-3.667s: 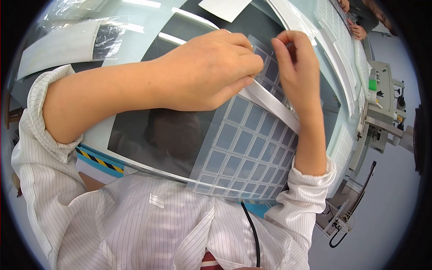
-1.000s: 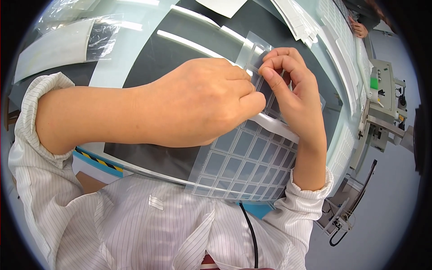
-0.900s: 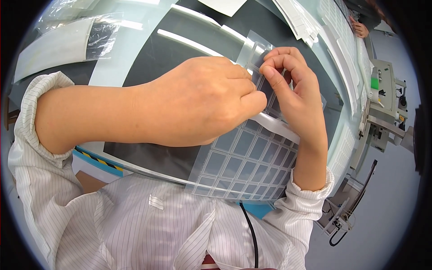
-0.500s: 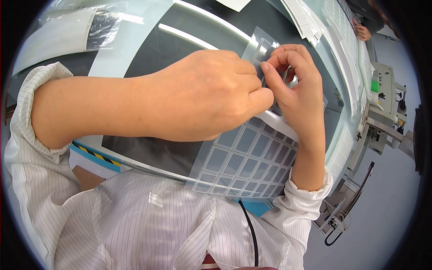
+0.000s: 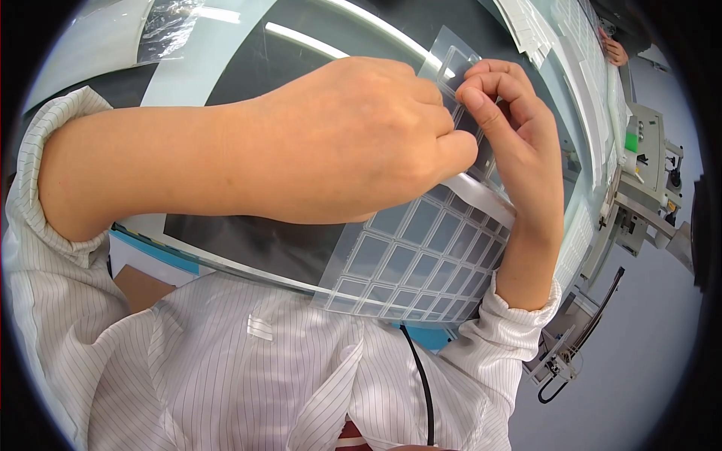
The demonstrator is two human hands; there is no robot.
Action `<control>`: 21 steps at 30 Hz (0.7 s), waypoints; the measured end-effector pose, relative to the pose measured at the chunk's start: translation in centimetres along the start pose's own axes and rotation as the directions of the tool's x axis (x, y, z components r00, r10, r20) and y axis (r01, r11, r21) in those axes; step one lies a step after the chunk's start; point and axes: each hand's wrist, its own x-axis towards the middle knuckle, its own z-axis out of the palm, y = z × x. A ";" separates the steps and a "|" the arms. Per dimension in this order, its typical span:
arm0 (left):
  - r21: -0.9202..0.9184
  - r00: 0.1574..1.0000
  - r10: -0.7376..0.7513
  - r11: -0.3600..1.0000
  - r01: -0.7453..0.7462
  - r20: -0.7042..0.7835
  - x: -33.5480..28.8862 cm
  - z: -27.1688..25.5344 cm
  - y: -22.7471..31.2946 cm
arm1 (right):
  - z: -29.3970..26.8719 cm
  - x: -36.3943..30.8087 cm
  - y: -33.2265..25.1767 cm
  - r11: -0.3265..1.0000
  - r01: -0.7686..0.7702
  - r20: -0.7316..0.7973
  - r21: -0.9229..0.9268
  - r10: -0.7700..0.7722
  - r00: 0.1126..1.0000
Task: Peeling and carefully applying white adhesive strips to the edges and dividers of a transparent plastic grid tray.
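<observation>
My left hand (image 5: 376, 139) reaches across from the left with its back up and its fingers curled closed over a clear sheet (image 5: 402, 263) printed with a grid of rectangles. Whatever those fingers grip is hidden beneath the hand. Just to its right, my right hand (image 5: 519, 124) has thumb and index finger pinched together above the far part of the sheet. What lies between those fingertips is too small to make out. A white strip (image 5: 481, 197) crosses the sheet from under the left hand toward the right wrist. The sheet's near edge overhangs the table edge by my body.
The glossy dark tabletop (image 5: 256, 248) has pale borders. Stacked white sheets (image 5: 530, 34) lie at the far right, and a clear plastic bag (image 5: 169, 30) at the far left. Another person's hand (image 5: 615, 51) rests at the upper right. Equipment (image 5: 650, 146) stands beyond the table.
Both hands have shifted slightly right and away from me in the picture, while the whole view has also moved a little. The gap between the right fingertips and the left hand is slightly wider.
</observation>
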 end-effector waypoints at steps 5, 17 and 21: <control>-0.006 1.000 0.001 1.000 -0.001 0.019 0.0 -0.2 -0.1 | 0.9 0.3 0.9 0.989 0.122 -0.084 -0.088 -0.129 0.988; -0.100 0.996 -0.073 0.993 0.068 -0.046 0.6 -0.4 -0.5 | -1.2 -2.0 -2.7 0.993 0.110 -0.079 0.050 -0.106 0.991; -0.180 0.991 -0.116 0.978 0.102 -0.070 0.8 -0.7 -0.7 | -0.9 -3.6 -3.2 0.976 0.207 0.008 -0.066 -0.207 0.978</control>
